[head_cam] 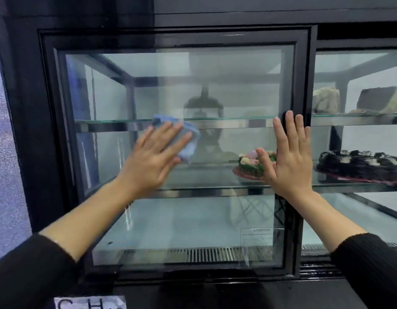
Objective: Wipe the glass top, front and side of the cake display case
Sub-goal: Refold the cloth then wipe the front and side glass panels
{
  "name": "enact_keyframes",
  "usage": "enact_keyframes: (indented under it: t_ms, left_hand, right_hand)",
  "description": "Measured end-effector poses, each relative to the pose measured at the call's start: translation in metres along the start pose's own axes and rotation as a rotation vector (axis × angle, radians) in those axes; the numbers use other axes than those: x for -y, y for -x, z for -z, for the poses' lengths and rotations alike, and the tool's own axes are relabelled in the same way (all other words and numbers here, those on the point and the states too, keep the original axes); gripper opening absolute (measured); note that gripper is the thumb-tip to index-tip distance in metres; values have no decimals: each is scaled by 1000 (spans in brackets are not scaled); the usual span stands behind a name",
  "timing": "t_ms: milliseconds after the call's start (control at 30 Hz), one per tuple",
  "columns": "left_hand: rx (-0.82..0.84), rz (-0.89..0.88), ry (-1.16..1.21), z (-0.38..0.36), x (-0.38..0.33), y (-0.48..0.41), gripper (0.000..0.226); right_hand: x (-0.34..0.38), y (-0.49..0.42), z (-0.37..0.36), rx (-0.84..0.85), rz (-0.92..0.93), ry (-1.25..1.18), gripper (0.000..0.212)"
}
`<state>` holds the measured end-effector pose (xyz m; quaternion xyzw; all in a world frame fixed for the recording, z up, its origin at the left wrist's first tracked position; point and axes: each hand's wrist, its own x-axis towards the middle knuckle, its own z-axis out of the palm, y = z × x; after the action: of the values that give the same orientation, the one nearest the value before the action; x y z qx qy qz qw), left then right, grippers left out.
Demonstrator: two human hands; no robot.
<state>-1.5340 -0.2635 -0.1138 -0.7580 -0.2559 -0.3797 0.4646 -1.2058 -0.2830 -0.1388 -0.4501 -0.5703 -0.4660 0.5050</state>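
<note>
The cake display case fills the view, its black-framed glass door (215, 90) straight ahead. My left hand (155, 157) presses a light blue cloth (188, 141) flat against the glass at mid-height, fingers straight and spread. My right hand (286, 157) lies flat with straight fingers on the door's right side, fingertips over the black vertical frame (301, 74). Both sleeves are black.
Inside, glass shelves hold a small decorated cake (249, 165), a dark chocolate cake (358, 163) and cake slices (380, 100) at the upper right. A second glass panel (360, 70) lies behind on the right. A white label (90, 303) sits at the bottom left.
</note>
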Motion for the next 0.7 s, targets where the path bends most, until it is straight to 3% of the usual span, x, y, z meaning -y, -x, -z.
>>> enact_keyframes:
  t_ms: [100, 200, 267, 400, 433, 500, 567, 633, 700]
  left_hand:
    - [-125, 349, 75, 22, 25, -89, 53]
    - [-157, 385, 44, 11, -1, -90, 52]
    - [-101, 236, 38, -9, -45, -37, 53]
    - [194, -428, -29, -34, -111, 81, 59]
    - [233, -540, -37, -35, -107, 83, 58]
    - [239, -601, -57, -31, -82, 47, 57]
    - [114, -449, -101, -19, -50, -18, 51]
    - [-25, -119, -78, -2, -19, -84, 49]
    - [-118, 184, -18, 10, -6, -126, 49]
  right_hand:
    - [-1, -1, 3, 18, -11, -62, 66]
    - [-11, 2, 11, 59, 13, -79, 63]
    - [-19, 4, 15, 93, 50, -37, 62]
    - [-21, 2, 15, 103, 61, -61, 61]
    - [-20, 3, 13, 94, 60, -73, 60]
    - [-21, 6, 11, 52, 14, -120, 59]
    - [-23, 9, 9, 7, -146, -210, 63]
    - [-24, 13, 9, 11, -319, -312, 69]
    - [-23, 15, 8, 45, -374, -377, 72]
